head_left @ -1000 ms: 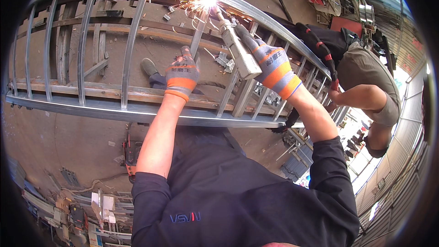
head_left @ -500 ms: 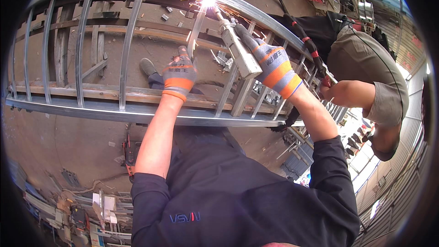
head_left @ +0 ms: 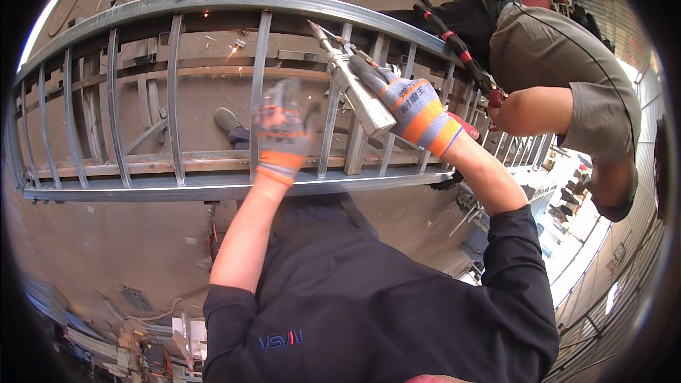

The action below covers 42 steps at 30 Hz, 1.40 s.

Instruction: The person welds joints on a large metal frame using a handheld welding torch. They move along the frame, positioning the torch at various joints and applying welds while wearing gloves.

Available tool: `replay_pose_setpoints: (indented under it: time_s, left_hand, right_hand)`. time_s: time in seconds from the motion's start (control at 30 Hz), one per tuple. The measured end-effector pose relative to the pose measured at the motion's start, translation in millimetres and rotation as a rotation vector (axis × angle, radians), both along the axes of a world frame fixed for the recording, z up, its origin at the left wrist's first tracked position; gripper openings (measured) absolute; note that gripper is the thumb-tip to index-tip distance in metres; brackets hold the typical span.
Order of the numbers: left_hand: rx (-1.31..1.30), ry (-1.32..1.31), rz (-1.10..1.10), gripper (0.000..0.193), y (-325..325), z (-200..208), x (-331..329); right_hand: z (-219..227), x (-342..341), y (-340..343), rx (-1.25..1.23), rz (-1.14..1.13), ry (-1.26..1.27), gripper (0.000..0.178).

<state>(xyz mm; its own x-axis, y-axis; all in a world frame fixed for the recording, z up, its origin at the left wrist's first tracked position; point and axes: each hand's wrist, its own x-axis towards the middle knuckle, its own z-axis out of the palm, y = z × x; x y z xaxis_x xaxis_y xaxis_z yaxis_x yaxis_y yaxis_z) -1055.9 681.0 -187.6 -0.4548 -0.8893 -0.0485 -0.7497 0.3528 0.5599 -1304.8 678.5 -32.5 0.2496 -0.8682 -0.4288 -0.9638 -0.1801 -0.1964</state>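
Observation:
My right hand (head_left: 423, 112), in a grey and orange work glove, is closed around a whitish welding gun (head_left: 365, 99). The gun points up and left, and its narrow tip lies just below the far rail of a metal frame (head_left: 213, 1). No bright arc shows at the tip. My left hand (head_left: 282, 131), gloved the same way, is in front of an upright bar (head_left: 261, 64) of the frame. Motion smears its fingers, so I cannot tell whether it touches the bar.
Another person (head_left: 560, 78) in khaki shorts stands at the right, close to the frame, with a hand near a black and red cable (head_left: 454, 46). Brown metal beams (head_left: 206, 71) lie beneath the frame. Small sparks (head_left: 234, 50) glow below the far rail. Stacked materials (head_left: 142, 344) sit at lower left.
The bright arc and its spray of sparks have gone out. The welding gun has shifted slightly left and down in view. My left hand has come off the bar it was at and blurs with motion.

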Motion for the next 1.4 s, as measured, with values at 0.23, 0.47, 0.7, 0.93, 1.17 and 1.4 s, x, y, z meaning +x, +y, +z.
replay_pose_setpoints:
  time_s: [0.23, 0.47, 0.7, 0.93, 1.17, 1.4]
  left_hand:
    - [0.516, -0.283, -0.086, 0.087, 15.3, -30.8, -95.5]
    - [0.493, -0.293, -0.077, 0.074, 13.2, -58.4, -103.9]
    - [0.537, -0.357, -0.057, 0.072, 10.7, -54.8, -108.1]
    - [0.471, -0.337, -0.065, 0.07, 15.0, -56.2, -106.0]
    - [0.451, -0.315, -0.042, 0.067, 15.4, -56.0, -106.4]
    - [0.411, -0.312, -0.055, 0.068, 16.5, -58.0, -105.9]
  right_hand:
    - [-12.1, -41.9, 40.9, -0.081, -0.051, -0.063, 0.089]
    - [-22.3, -55.6, 41.0, -0.114, -0.05, -0.091, 0.089]
    - [-28.1, -60.1, 40.7, -0.067, -0.085, -0.031, 0.091]
    - [-32.8, -57.6, 40.3, -0.099, -0.067, -0.038, 0.092]
    - [-34.9, -55.3, 35.0, -0.044, -0.095, -0.026, 0.094]
    - [-42.0, -59.1, 34.6, -0.16, -0.042, -0.062, 0.098]
